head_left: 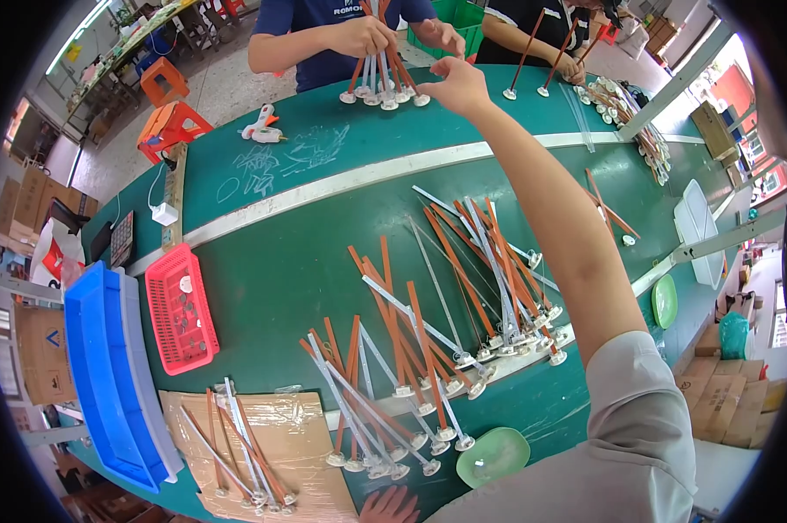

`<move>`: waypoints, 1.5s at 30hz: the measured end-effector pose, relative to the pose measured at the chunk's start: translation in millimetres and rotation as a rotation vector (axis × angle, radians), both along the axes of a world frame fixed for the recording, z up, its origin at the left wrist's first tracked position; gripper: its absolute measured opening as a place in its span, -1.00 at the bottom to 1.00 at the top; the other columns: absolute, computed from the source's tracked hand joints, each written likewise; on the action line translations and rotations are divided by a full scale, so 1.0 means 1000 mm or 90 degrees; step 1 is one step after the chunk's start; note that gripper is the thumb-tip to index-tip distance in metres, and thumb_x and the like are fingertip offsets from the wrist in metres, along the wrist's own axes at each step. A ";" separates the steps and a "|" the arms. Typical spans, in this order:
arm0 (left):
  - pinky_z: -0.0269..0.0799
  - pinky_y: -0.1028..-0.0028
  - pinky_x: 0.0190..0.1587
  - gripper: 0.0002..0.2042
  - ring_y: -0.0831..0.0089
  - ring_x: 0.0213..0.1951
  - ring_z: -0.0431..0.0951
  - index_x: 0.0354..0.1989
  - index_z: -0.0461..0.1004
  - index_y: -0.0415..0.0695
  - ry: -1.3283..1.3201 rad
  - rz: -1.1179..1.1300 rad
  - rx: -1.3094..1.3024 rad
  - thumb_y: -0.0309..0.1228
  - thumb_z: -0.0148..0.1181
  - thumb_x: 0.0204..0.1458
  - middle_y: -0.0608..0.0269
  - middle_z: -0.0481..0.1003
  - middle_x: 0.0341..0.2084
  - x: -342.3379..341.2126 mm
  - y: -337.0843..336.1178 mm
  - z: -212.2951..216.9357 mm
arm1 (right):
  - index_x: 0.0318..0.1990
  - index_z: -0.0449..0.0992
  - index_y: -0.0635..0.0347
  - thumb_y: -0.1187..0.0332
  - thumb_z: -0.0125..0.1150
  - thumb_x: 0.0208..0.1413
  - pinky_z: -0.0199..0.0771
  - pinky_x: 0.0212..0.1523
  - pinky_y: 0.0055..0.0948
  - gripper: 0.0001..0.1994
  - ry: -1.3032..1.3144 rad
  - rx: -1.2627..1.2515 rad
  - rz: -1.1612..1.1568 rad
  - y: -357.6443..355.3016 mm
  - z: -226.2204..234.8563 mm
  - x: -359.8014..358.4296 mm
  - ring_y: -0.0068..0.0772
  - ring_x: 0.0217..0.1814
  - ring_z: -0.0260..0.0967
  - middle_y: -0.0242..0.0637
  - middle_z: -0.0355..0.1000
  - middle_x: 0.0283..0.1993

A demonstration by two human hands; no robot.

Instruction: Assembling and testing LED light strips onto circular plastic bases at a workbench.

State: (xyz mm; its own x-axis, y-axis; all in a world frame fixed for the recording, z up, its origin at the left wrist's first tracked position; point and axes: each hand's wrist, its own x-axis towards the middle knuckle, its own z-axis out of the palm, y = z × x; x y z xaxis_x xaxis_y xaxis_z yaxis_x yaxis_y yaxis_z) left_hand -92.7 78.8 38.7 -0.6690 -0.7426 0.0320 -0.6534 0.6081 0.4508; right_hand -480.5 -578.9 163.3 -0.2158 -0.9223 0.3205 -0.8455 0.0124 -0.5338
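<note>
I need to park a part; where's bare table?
Bare table lies between the red basket, pale rail and near sticks. A smaller patch separates the rail from the held bundle. Crowded: front centre and the far-right pile.

A blue tray [115, 375] lies beside a red basket [161, 309], with orange stools [169, 128] farther off.

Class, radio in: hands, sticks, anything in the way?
Left hand low, beside cardboard. Right hand open, beside the standing stick bundle. Possible obstacle: co-worker's hand gripping it.
</note>
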 end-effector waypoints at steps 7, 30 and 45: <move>0.07 -0.07 0.33 -0.55 0.01 0.29 0.30 0.12 0.54 0.02 -0.001 -0.034 0.013 -0.03 0.06 0.14 -0.03 0.40 0.21 0.007 0.007 -0.012 | 0.00 0.57 0.13 0.02 0.55 -0.17 0.46 0.11 -0.40 -0.42 0.015 -0.052 0.024 -0.010 0.011 -0.008 -0.40 0.05 0.49 -0.32 0.55 -0.04; 0.12 0.13 0.30 -0.64 0.26 0.24 0.35 -0.04 0.57 0.17 -0.009 0.018 -0.005 -0.07 0.28 -0.02 0.25 0.43 0.17 0.009 0.009 -0.018 | 0.17 0.34 0.23 0.08 0.23 0.13 0.30 0.27 0.09 -0.45 -1.324 0.633 0.555 0.254 -0.098 0.170 -0.04 0.25 0.37 -0.02 0.40 0.15; 0.22 0.11 0.23 -0.62 0.19 0.22 0.37 -0.01 0.56 0.13 0.011 0.004 -0.032 -0.09 0.28 -0.03 0.16 0.43 0.17 0.006 0.009 -0.023 | -0.01 0.50 0.29 0.33 0.31 0.19 0.56 0.00 -0.30 -0.71 -1.212 0.693 0.151 0.320 -0.098 0.245 -0.33 -0.02 0.53 -0.19 0.55 -0.07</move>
